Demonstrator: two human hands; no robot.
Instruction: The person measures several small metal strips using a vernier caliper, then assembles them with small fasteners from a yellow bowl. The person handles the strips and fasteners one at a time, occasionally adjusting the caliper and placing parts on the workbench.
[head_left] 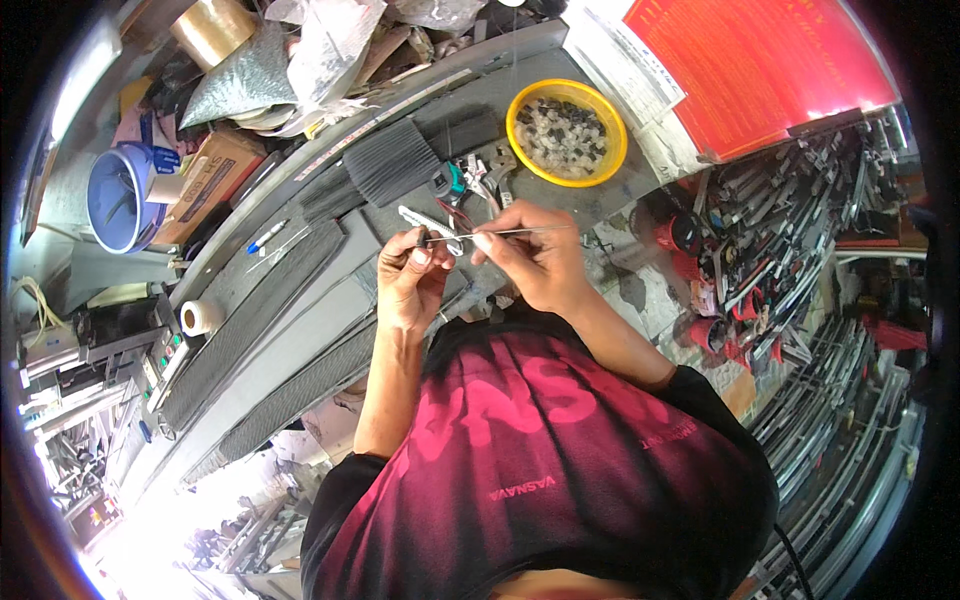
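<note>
Near the middle of the view, my left hand (408, 278) pinches a small dark piece (423, 238) between thumb and fingertips. Close by on its right, my right hand (540, 258) is closed on a thin, straight wire-like rod (545, 229). The rod runs leftward to the dark piece; whether it passes into it is too small to tell. Just beyond my hands lie a white slotted strip (425, 219), a teal and grey tool (450, 179) and some metal hand tools (490, 182). A yellow bowl (515, 150) of small black and clear parts stands farther right.
Folded dark pleated mesh (392, 162) lies on the grey bench, with longer mesh strips (255, 305) to the left. A pen (267, 237) and a tape roll (200, 318) sit there too. A blue bucket (105, 205) stands far left. Metal profiles (790, 215) crowd the right.
</note>
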